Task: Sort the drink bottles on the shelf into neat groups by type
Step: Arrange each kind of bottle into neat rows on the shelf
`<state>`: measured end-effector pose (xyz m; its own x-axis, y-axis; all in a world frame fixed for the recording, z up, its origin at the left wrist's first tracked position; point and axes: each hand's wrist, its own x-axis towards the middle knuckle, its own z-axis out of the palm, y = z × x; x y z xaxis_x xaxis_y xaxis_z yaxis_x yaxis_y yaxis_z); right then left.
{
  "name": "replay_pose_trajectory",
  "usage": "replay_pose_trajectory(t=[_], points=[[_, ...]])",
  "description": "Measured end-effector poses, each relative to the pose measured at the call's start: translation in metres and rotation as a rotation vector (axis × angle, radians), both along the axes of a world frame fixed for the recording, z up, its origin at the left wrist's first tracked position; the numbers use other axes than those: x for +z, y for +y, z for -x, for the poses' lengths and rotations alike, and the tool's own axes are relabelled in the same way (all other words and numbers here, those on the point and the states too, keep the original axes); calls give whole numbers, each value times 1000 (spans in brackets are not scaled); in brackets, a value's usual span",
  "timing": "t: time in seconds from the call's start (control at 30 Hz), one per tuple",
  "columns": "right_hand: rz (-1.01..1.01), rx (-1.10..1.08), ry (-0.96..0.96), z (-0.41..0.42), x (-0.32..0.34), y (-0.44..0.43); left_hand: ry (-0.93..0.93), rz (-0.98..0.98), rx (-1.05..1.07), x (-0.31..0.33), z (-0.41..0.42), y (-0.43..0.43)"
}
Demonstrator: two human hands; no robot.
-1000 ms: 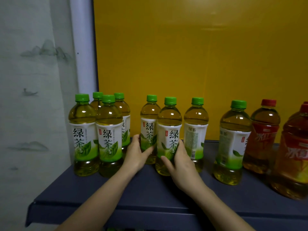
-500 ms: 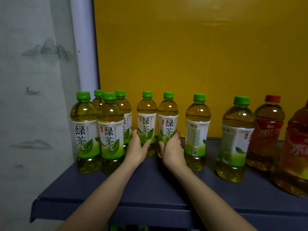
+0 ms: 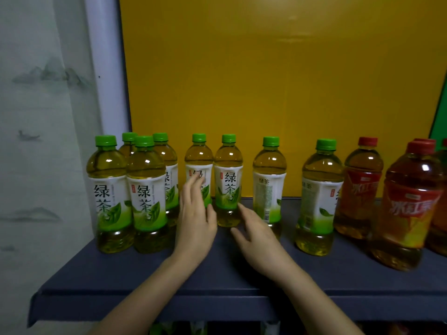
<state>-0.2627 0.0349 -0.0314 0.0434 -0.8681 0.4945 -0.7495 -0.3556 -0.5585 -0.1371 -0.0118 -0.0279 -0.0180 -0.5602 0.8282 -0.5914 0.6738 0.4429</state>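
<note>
From the head camera, a dark blue shelf [image 3: 96,281] runs across the frame in front of a yellow back panel [image 3: 266,93], with a grey painted wall [image 3: 43,117] to the left. Four green tea bottles stand packed together at the shelf's left end [image 3: 145,189], two in front and two behind. Right of them, near the back, two more green tea bottles stand side by side: one [image 3: 198,160] partly covered by fingers, the other [image 3: 228,180] with its label facing forward. Farther right, two green tea bottles stand apart from each other, one [image 3: 269,184] at the back and one [image 3: 319,197] nearer the front, labels turned sideways. At the right end, red-capped iced tea bottles [image 3: 408,204] cluster together. The left hand [image 3: 196,218] is spread loosely open, fingers blurred in front of the covered bottle's label, holding nothing. The right hand [image 3: 256,235] is also open, fingers splayed just beside the base of the forward-facing bottle, gripping nothing; whether a fingertip touches it cannot be told.
</note>
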Motion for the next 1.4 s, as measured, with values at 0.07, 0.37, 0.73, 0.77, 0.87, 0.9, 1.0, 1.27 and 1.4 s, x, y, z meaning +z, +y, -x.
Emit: replay_pose_trajectory(t=[0.07, 0.37, 0.73, 0.77, 0.87, 0.9, 1.0, 1.27, 1.4], points=[[194, -17, -35, 16, 6, 29, -46, 36, -111, 3, 14, 16], [376, -357, -501, 95, 1, 57, 49, -427, -240, 13, 102, 8], [-134, -3, -548, 130, 0, 41, 234, -568, -304, 14, 81, -10], [-138, 8, -509, 130, 0, 41, 274, -600, -386, 13, 72, -9], [-128, 18, -442, 124, -2, 38, 289, -676, -617, 12, 43, 0], [-116, 11, -409, 120, -3, 38, 290, -677, -667, 13, 34, 3], [-80, -37, -254, 107, -8, 32, 282, -704, -706, 12, 8, 7], [77, -86, -56, 49, -14, 15, 92, -445, -176, -10, 2, 20], [93, -35, -75, 34, -15, 14, 117, -423, -140, -14, -11, 19]])
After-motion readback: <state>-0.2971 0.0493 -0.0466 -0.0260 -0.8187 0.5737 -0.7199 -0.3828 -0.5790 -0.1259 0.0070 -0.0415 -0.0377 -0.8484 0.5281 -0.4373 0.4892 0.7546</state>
